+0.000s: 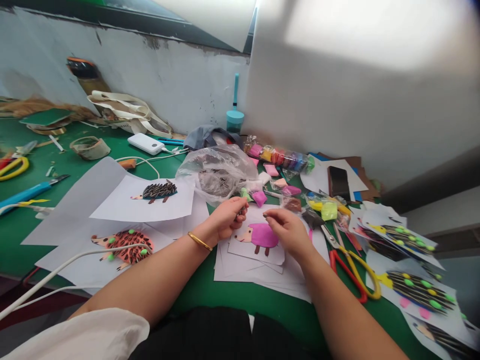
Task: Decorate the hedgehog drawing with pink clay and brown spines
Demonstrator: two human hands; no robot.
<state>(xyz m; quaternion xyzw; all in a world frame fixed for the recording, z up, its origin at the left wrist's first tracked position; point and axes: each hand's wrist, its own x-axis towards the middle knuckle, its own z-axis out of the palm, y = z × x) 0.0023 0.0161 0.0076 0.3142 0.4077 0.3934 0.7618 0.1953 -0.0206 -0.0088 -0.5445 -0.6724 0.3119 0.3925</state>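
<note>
A white card with a pink clay hedgehog [263, 235] lies on stacked white paper [228, 270] in front of me. My left hand [229, 218], with a gold bracelet at the wrist, is closed around small dark pieces above the card's upper left edge. Thumb and forefinger of my right hand [287, 227] pinch a tiny dark piece over the right part of the pink body. The hands are apart. Behind them, a clear plastic bag [217, 175] holds many dark seed-like pieces.
Finished hedgehog pictures lie at left [161, 191] and right [416, 290]. Scissors [352, 270] rest beside my right forearm. Colored clay packets [277, 156], a power bank [146, 144] and a blue craft knife [30, 194] are on the green table [198, 295]. A white cable crosses the left side.
</note>
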